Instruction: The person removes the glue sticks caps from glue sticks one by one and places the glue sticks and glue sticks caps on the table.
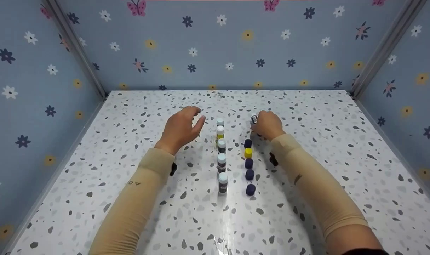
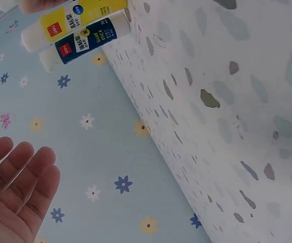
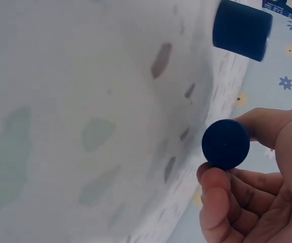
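My left hand (image 1: 181, 127) hovers left of the far end of a row of glue sticks (image 1: 221, 163), fingers apart, holding nothing. Its curved fingers (image 2: 22, 177) show in the left wrist view, below a yellow glue stick (image 2: 80, 20) and a dark blue one (image 2: 87, 41). Farther right, my right hand (image 1: 269, 124) pinches a small dark glue stick (image 1: 254, 119) with a white label. In the right wrist view, a round dark blue end (image 3: 225, 144) shows between thumb and fingers; the rest is hidden. A dark blue cap (image 3: 242, 29) stands close by.
Several dark caps (image 1: 250, 174) and one yellow cap (image 1: 248, 153) form a line right of the glue sticks. The speckled white table (image 1: 186, 219) is enclosed by blue flowered panels (image 1: 215, 46) at the back and sides.
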The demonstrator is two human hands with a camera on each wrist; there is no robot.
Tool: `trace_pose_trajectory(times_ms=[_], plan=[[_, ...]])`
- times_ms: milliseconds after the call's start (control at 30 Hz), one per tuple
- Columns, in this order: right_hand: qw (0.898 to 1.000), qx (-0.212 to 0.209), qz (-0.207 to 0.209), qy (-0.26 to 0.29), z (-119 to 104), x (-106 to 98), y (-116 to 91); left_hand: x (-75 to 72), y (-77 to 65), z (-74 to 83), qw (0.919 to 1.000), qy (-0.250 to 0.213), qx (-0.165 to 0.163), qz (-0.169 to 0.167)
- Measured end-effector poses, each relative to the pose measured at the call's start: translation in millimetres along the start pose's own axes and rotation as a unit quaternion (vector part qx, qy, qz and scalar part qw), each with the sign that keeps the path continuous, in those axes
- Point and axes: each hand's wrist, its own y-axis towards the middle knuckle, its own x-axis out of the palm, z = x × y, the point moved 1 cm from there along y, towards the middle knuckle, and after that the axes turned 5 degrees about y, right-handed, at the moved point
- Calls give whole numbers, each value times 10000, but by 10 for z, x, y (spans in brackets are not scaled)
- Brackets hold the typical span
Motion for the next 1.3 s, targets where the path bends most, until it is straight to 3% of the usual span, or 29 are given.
trace_pose_trajectory(times_ms=[167, 533, 867, 1133, 1300], plan=[[9997, -118, 227, 14, -41, -155, -42, -45, 65, 105, 9993, 198, 258, 158], [9926, -1028, 632, -161, -210, -502, -219, -128, 200, 369, 9895, 987, 1018, 280], [9760, -1887, 978, -474, -446, -708, -536, -122, 283, 593, 9788, 1481, 1389, 264], [9522, -2738, 1195, -643, -618, -757, -791, -62, 334, 688, 9732, 1698, 1528, 262], [9425, -3023, 1184, -792, -688, -750, -918, -25, 334, 720, 9698, 1785, 1616, 387]])
